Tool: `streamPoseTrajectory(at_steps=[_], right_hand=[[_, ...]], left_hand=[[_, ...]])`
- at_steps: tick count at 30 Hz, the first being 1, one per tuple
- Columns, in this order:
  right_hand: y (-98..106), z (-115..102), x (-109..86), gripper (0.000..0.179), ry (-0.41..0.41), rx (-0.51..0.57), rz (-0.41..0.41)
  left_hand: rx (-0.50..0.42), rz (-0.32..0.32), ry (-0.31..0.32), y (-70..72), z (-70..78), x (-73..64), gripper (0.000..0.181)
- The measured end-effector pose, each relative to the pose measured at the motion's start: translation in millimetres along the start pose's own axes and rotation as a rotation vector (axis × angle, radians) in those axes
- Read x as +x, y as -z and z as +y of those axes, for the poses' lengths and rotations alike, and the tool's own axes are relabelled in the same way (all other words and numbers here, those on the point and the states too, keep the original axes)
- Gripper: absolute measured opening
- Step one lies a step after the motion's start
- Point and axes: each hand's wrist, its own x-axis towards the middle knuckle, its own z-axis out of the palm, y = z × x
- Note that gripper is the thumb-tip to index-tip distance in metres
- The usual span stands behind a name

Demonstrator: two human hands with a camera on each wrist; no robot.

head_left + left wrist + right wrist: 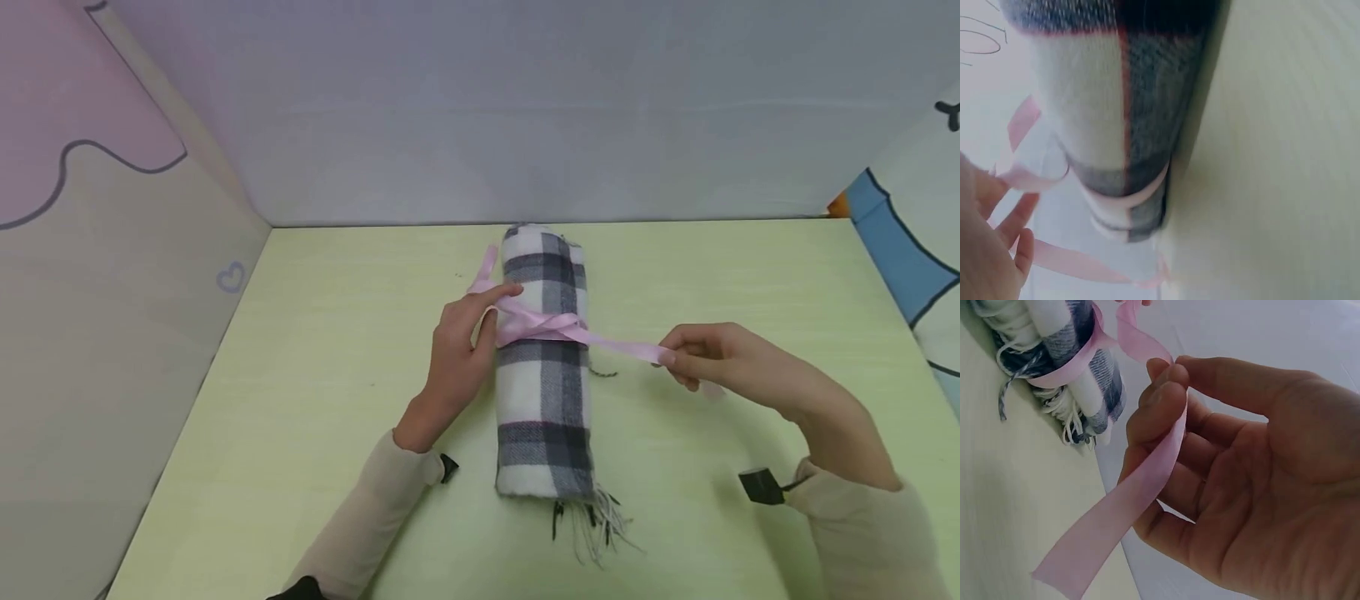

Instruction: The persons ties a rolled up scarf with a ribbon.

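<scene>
A rolled plaid scarf (543, 392) in white, grey and black lies lengthwise on the table, its fringe at the near end. Around its middle goes a pink ribbon (540, 323), crossed over itself on top. My left hand (457, 354) is at the scarf's left side, a ribbon end between its fingers, one finger reaching over the scarf; in the left wrist view ribbon (1079, 262) leads off past the fingers (1019, 219). On the right, my right hand (712, 358) pinches the other end, drawn out from the scarf. A free tail (1116, 500) hangs past its fingertips in the right wrist view.
The pale yellow-green table (322, 350) ends at a plain back wall (525, 125). Printed panels stand on the left (112, 333) and right (911, 233). Small black devices (761, 486) sit at both sleeve cuffs.
</scene>
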Motion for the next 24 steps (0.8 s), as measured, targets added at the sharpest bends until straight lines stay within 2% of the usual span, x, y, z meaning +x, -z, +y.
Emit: streamPoseTrajectory(at_steps=[4,9,14,24], right_hand=[[-1,7,-2.7,0.028,0.002,-0.03,0.035],[1,18,-6.3,0.023,0.033,-0.056,0.056],[4,27,-10.5,0.018,0.072,-0.082,0.064],[15,33,-18.1,0.018,0.082,-0.148,0.12]], left_hand=[[0.228,-0.01,-0.109,9.5,0.6,0.7,0.03],[0.377,-0.014,-0.163,23.4,-1.1,4.7,0.02],[0.421,-0.007,-0.184,36.5,-7.0,7.8,0.013],[0.466,0.048,-0.268,56.2,-17.9,12.4,0.013]])
